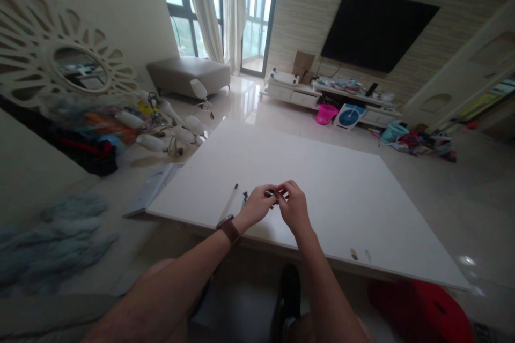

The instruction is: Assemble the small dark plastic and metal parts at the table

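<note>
Both hands meet above the near part of a white tabletop (322, 171). My left hand (258, 204), with a brown-strapped watch at the wrist, is closed around a small dark and silvery piece (271, 193). Fingers of my right hand (293, 204) pinch at the same piece from the other side; its kind is too small to make out. Just left of my left hand lies a small black object (245, 198). Farther left rests a thin white stick with a black tip (230, 201), perhaps a pen.
Near the front right edge lie a small brown and black piece (354, 254) and a tiny pale one (367, 255). A lamp with several white shades (171, 134) stands on the floor at left. A red stool (418, 311) sits below the table's right front.
</note>
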Demonstrator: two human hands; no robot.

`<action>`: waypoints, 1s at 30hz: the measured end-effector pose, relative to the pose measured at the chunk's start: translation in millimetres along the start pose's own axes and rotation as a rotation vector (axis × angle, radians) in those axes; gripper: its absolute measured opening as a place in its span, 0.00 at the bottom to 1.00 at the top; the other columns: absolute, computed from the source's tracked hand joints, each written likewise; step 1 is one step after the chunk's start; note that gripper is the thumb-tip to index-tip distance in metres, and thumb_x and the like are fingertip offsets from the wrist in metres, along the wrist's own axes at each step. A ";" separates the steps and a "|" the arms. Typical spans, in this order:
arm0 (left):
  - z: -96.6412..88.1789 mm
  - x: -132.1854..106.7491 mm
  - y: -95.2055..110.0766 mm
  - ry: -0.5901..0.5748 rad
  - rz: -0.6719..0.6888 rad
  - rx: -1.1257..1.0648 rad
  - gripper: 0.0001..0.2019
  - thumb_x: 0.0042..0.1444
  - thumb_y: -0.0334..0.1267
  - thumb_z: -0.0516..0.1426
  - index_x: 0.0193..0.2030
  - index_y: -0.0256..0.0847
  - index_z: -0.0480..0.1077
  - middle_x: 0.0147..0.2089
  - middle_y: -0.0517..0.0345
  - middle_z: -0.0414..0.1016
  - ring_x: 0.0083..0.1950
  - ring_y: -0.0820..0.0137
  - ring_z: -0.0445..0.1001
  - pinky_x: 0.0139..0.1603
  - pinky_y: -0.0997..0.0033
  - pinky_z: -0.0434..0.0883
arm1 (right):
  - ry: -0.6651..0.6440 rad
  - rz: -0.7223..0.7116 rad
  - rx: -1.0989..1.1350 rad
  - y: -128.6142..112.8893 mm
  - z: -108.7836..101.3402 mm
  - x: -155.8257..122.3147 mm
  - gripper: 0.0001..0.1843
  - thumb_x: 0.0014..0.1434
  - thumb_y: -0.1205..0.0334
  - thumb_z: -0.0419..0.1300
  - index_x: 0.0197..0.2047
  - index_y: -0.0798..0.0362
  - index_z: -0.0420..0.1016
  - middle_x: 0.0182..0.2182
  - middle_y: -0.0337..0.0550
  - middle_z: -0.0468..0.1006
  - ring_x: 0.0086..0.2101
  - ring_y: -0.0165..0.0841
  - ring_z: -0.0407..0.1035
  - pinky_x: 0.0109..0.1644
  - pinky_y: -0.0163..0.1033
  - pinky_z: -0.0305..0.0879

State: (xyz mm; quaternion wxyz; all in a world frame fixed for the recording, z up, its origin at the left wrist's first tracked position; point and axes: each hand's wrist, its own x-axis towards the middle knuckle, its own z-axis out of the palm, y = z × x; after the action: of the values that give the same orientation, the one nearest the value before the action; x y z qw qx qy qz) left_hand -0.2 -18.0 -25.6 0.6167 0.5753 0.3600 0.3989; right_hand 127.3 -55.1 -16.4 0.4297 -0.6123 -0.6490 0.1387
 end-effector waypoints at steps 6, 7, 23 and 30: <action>1.2 3.4 -1.3 0.024 0.001 -0.004 0.13 0.46 0.26 0.58 0.39 0.34 0.79 0.32 0.53 0.78 0.30 0.72 0.72 0.27 0.76 0.69 | 0.009 0.003 0.006 -0.5 -0.2 1.2 0.07 0.59 0.70 0.57 0.34 0.51 0.75 0.35 0.42 0.74 0.35 0.35 0.70 0.38 0.39 0.67; 0.9 3.6 -0.8 0.030 -0.005 -0.023 0.13 0.45 0.26 0.58 0.39 0.34 0.79 0.33 0.52 0.79 0.31 0.71 0.73 0.28 0.76 0.70 | 0.012 0.000 0.013 -1.2 -0.1 0.6 0.07 0.59 0.70 0.57 0.35 0.51 0.75 0.35 0.42 0.74 0.35 0.35 0.70 0.38 0.39 0.67; -56.4 25.6 7.4 0.222 -0.142 -0.219 0.09 0.55 0.38 0.57 0.41 0.37 0.68 0.40 0.49 0.78 0.33 0.68 0.80 0.30 0.74 0.71 | 0.015 -0.015 -0.013 -5.3 7.3 -4.4 0.12 0.59 0.71 0.55 0.43 0.50 0.75 0.41 0.44 0.72 0.40 0.36 0.70 0.41 0.40 0.68; -112.4 28.7 -10.3 0.253 -0.204 0.091 0.16 0.48 0.35 0.61 0.46 0.37 0.69 0.37 0.56 0.75 0.33 0.70 0.77 0.31 0.73 0.71 | -0.041 0.000 -0.012 -3.5 7.8 -1.8 0.09 0.59 0.70 0.56 0.39 0.50 0.75 0.40 0.43 0.72 0.41 0.36 0.70 0.41 0.40 0.68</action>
State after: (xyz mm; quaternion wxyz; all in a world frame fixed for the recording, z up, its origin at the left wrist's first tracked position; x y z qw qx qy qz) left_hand -88.8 55.3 -44.3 0.5770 0.5082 0.5090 0.3870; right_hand 119.0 -54.8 -19.2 0.4129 -0.6118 -0.6585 0.1471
